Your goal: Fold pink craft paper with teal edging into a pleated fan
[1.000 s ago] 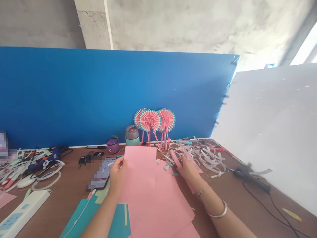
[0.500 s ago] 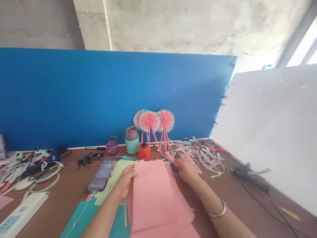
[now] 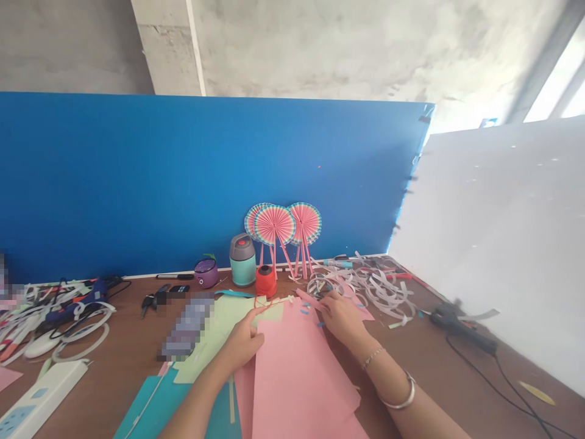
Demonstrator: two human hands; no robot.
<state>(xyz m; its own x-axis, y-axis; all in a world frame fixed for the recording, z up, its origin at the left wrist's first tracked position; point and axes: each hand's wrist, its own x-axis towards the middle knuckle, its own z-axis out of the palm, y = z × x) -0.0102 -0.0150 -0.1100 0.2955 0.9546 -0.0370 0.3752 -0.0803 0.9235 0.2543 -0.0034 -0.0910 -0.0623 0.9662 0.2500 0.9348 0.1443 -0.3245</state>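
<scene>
My left hand [image 3: 242,344] lies with its fingers spread against the left edge of a large pink paper sheet [image 3: 299,378], holding nothing. Beneath its fingertips a pale green sheet [image 3: 217,335] lies on the brown table [image 3: 402,341]. My right hand [image 3: 340,316] rests at the sheet's top edge, fingers closed on the end of a pink paper strip [image 3: 309,299]. Small teal paper scraps [image 3: 304,310] lie close to those fingers. A thin red thread [image 3: 264,301] runs from a red spool [image 3: 265,281] towards the papers.
Paper fans on sticks [image 3: 274,224], a teal flask [image 3: 242,260] and a purple pot [image 3: 206,273] stand against the blue board [image 3: 183,183]. White paper strips [image 3: 370,280] lie heaped at right, beside a black glue gun [image 3: 461,326]. A power strip [image 3: 41,396] sits front left.
The pink sheet has dropped from raised to lying lower on the table, uncovering the red spool. My left hand has moved right along its edge, and my right hand slightly left.
</scene>
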